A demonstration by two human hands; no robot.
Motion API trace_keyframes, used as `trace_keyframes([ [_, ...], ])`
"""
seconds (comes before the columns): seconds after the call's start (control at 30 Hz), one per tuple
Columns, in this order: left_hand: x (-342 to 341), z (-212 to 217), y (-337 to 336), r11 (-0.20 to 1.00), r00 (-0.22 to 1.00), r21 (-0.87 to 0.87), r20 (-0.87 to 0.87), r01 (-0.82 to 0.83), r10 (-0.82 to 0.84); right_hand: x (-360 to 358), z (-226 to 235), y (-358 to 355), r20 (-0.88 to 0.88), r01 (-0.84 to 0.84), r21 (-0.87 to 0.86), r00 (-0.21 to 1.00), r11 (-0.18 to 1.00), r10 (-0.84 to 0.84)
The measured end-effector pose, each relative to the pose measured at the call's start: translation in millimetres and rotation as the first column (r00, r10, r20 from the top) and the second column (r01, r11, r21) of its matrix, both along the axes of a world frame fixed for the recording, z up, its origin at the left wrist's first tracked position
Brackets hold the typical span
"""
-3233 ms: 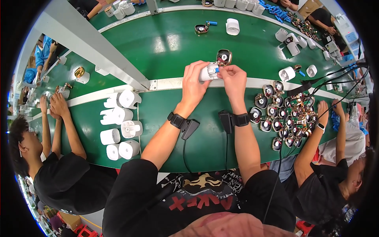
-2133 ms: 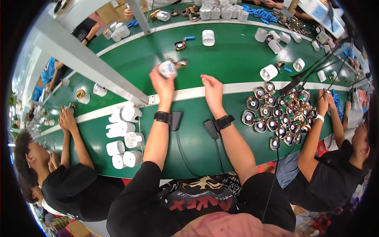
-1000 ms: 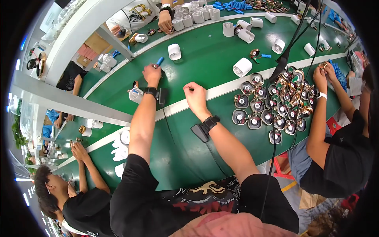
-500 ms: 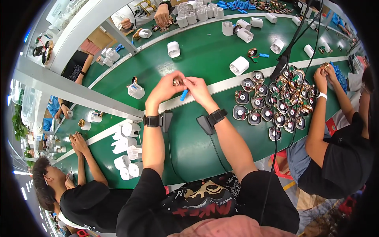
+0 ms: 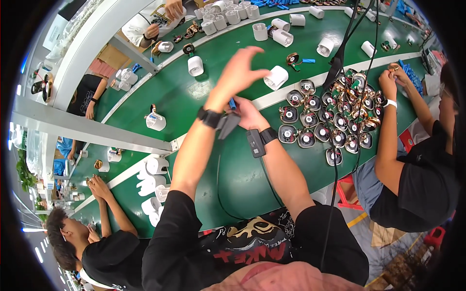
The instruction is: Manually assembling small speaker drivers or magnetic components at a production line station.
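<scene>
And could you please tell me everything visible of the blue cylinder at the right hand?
The blue cylinder looks slim and smooth, its material unclear. Only a short, tilted stretch shows; the rest is hidden, so anything attached cannot be told. The right hand holds it over the green bench.

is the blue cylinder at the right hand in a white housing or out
Out: the blue cylinder shows bare at the right hand, with nothing white around it; one end is hidden.

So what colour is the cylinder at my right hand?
The cylinder is blue, best in the head view.
</scene>
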State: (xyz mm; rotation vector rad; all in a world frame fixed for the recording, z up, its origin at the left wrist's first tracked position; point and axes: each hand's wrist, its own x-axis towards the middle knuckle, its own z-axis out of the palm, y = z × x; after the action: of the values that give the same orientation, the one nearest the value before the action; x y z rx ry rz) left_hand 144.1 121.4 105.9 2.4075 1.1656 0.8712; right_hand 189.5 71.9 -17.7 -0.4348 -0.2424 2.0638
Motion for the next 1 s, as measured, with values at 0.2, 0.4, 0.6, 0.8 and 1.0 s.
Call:
trace_keyframes([
  [0.2,73,-37,-4,0.993,0.933,-0.087,-0.358,-0.079,0.043,11,-42,23,-0.476,-0.145,0.097,0.862,0.985,0.174],
  [0.4,27,-32,-3,0.978,0.943,-0.166,-0.326,-0.129,0.069,5,-10,14,-0.055,-0.093,0.103,0.994,0.99,0.099],
  [0.6,-70,21,-59,0.943,0.946,-0.107,0.046,-0.316,0.322,7,-21,16,-0.16,0.064,0.17,0.986,0.983,-0.037],
  [0.8,-137,-25,-100,0.734,0.828,-0.384,-0.242,-0.56,0.505,6,-16,20,-0.297,0.126,0.113,0.951,0.986,-0.087],
  [1.0,-167,-56,-98,0.781,0.924,-0.548,0.039,-0.299,0.381,-13,1,-1,0.059,0.089,0.187,0.993,0.978,-0.102],
])
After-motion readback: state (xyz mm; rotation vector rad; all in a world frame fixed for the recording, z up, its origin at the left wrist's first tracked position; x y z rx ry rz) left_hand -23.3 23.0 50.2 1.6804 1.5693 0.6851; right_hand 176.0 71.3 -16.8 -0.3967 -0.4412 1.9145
